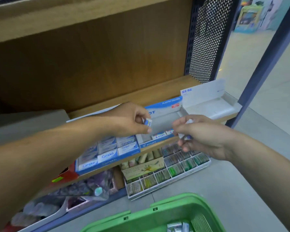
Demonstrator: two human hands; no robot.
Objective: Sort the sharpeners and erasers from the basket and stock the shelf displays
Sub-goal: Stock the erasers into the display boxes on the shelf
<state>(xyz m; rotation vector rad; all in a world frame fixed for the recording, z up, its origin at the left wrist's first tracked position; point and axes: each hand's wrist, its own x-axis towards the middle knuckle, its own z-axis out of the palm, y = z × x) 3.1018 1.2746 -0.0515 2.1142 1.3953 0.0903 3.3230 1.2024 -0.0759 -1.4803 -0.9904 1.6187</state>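
Left hand (129, 121) is pinching a blue-and-white Pilot eraser (148, 122) over the Pilot display box (166, 104), with thumb and fingers clamped on it. Right hand (206, 136), at three o'clock of the left, is gripping small white pieces (182, 136) that are too blurred to identify. Green basket (174, 202) is sitting at six o'clock.

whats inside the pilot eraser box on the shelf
Two Pilot erasers lie along the front wall of the Pilot box; the rest of the floor that shows is bare. The left hand and right hand hide parts of it.
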